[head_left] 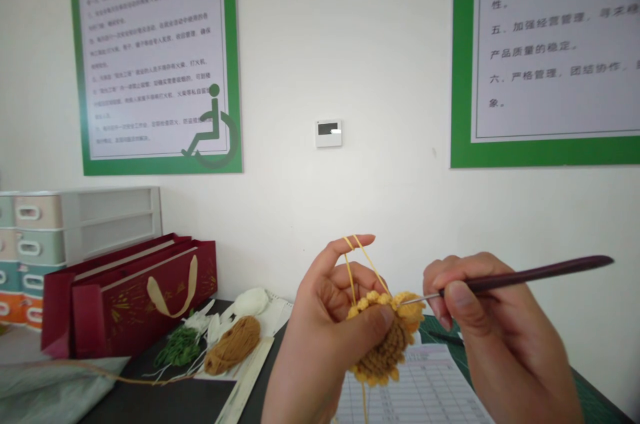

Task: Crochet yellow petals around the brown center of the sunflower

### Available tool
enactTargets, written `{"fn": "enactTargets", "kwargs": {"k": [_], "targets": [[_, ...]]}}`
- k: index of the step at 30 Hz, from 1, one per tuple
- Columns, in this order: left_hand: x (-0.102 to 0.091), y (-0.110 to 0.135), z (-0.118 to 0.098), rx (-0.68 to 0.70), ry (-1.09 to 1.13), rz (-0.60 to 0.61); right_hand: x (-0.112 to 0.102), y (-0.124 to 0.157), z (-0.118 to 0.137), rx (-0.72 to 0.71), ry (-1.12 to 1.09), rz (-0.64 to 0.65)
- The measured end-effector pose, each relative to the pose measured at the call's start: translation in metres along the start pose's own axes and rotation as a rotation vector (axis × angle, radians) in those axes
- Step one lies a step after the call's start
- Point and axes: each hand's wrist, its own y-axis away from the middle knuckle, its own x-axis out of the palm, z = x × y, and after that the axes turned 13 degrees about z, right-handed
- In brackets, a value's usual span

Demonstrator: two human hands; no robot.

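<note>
Yellow-and-brown crochet piece [383,352] up over the table [180,401], this side of its back edge! Left hand [327,321] pinches it, yarn [370,260] looped over the raised forefinger; right hand [493,324] clamps the crochet hook [540,273], tip at the rim. Behind, a green-bordered poster [555,64] reads "团结协作".

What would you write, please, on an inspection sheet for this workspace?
Surface: dark table; green mat at right.
Job's things: brown-and-yellow crochet piece; hook, tip at the yellow edge; yellow yarn.
Clutter: red bags, brown yarn, green yarn, printed sheet.
Hands: left hand holds the crochet piece, yellow yarn over a raised finger; right hand holds the hook in its fingers.
Cables: nothing seen; the thin brown strand at left looks like yarn.
Surroundings: white wall, left poster, right poster, small wall panel, drawers at left.
</note>
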Motion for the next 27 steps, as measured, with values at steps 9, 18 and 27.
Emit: {"fn": "enactTargets", "kwargs": {"k": [9, 18, 27], "targets": [[-0.002, -0.001, 0.002, -0.01, -0.022, 0.019, 0.005, 0.002, 0.006, 0.011, 0.07, -0.002], [-0.004, 0.0, 0.003, -0.027, 0.008, 0.044, 0.005, 0.003, 0.012, -0.044, 0.117, -0.019], [-0.004, 0.0, 0.003, -0.034, -0.029, 0.039, 0.002, 0.003, 0.012, -0.066, 0.132, 0.048]]}}
